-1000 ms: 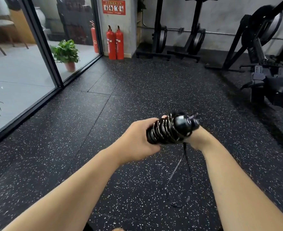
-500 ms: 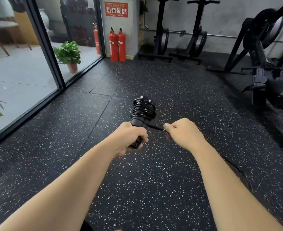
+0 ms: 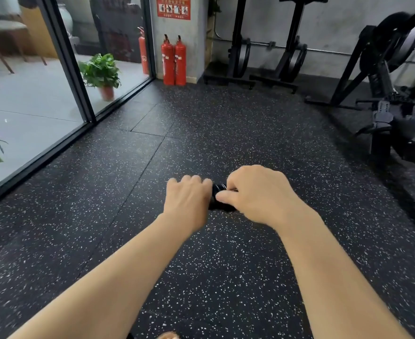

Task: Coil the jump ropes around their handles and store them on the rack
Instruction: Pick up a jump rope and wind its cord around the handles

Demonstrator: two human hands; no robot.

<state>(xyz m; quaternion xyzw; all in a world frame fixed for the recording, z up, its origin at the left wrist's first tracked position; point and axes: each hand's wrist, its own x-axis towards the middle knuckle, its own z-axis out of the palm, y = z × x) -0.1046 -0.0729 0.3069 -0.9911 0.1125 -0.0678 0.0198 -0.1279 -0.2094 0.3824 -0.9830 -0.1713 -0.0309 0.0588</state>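
Both hands hold the coiled jump rope (image 3: 220,195): left hand (image 3: 188,200) wraps the handles, right hand (image 3: 255,193) pinches the last bit. Next, tuck that end tight.

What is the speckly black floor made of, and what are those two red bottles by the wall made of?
The floor looks like rubber gym matting: matte black with white flecks, laid in big tiles with thin seams. The two fire extinguishers look like painted metal: smooth, glossy red cylinders with a soft shine, though the picture alone cannot prove metal.
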